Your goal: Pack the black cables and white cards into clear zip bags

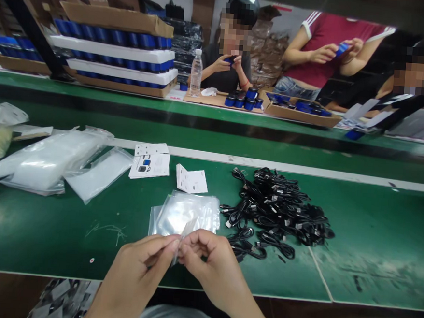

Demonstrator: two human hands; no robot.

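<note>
My left hand [134, 274] and my right hand [215, 270] meet low in the middle of the view, their fingertips pinching the top edges of a small clear plastic bag [184, 237] from either side. Just beyond them, a stack of clear plastic bags [186, 214] lies on the green work mat [373, 243]. To the right of my hands is a heap of tangled black USB cables [277, 207]. Printed white instruction cards [150, 162] and a folded white card [191, 180] lie further ahead.
Frosted white plastic bags [48, 159] are piled on the left. Across a green conveyor [214, 123], co-workers handle small blue items near a water bottle [196, 73], a cardboard tray of blue-capped items [298, 112], and stacked boxes of blue items [113, 57].
</note>
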